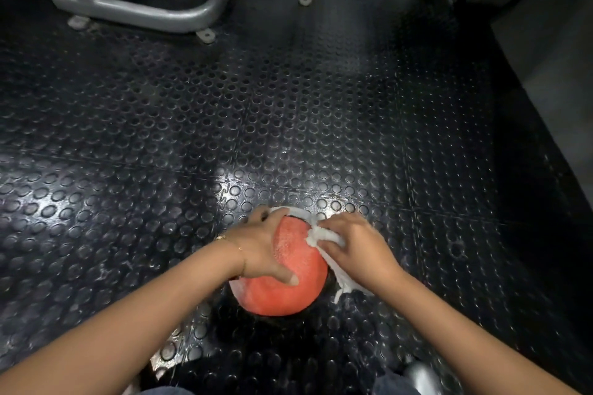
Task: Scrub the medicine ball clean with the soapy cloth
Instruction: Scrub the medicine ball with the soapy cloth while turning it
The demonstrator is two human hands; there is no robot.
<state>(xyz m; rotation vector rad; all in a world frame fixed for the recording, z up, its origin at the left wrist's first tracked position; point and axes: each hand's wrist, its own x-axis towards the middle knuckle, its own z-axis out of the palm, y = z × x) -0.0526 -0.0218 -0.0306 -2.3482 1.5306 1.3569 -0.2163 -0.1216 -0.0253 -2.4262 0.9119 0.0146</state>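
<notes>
The ball (288, 282) sits on the studded floor (288, 122) between both hands. The left hand (260, 250) grips it, fingers curled over its far-left edge and thumb on the near side. The right hand (359, 247) bunches the cloth (321, 236) in its fingers against the ball's right flank. Open floor lies beyond the fingertips, up to a grey frame (144, 9).

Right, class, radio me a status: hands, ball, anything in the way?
Left hand grips red medicine ball, steadying. Right hand holds white cloth against ball's right side. Nothing in the way.
</notes>
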